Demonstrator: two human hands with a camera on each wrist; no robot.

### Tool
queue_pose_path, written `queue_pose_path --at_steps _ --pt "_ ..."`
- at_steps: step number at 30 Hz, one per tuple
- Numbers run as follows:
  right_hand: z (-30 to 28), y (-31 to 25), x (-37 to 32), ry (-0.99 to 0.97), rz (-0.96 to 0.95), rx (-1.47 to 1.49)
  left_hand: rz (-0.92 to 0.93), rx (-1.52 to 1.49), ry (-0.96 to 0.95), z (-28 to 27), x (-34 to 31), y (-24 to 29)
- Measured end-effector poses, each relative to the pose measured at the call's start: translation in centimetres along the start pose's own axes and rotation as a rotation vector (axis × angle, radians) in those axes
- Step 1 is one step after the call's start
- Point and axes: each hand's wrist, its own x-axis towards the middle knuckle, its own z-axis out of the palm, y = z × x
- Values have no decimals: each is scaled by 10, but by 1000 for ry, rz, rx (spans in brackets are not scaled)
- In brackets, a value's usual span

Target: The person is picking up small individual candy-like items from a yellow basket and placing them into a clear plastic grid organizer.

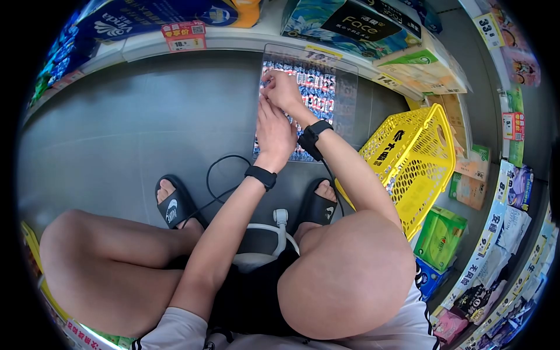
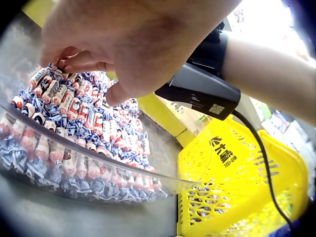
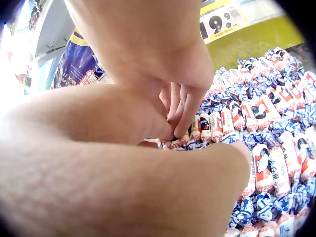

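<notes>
Rows of wrapped candies (image 1: 316,104), white and red with blue twisted ends, fill a clear box (image 1: 346,87) on the floor. My right hand (image 1: 284,92) bends over its left side, and its curled fingers pinch a candy mostly hidden beneath them. Just nearer to me, my left hand (image 1: 275,132) reaches over the same side, fingers stretched forward to the candies beside the right fingertips. The left wrist view shows a hand with a black wrist device (image 2: 202,91) above the candies (image 2: 74,106). In the right wrist view, hands overlap and partly cover the rows (image 3: 264,165).
A yellow shopping basket (image 1: 382,143) stands right of the box. Shelves with tissue packs (image 1: 344,26) and price tags (image 1: 184,37) run along the back and right side. Black cables (image 1: 211,169) trail between the sandals (image 1: 178,204). A white stool (image 1: 256,236) is below me.
</notes>
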Motion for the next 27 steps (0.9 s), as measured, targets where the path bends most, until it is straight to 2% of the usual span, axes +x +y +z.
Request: queue_pose_path --at_steps 10,17,22,24,27 --pt "-3 -5 -3 -51 50 -46 -10 3 -27 -2 -1 1" --pt "1 -5 -4 54 -36 -110 -11 -38 -43 0 -3 -4" --pt "-12 -12 -6 72 -32 -131 -30 -19 -84 -5 -2 -2" --pt "-22 -14 -10 43 -5 -54 -25 -11 -70 -8 -2 1" --pt "-36 -13 -17 53 -60 -145 2 2 -49 -13 -3 5"
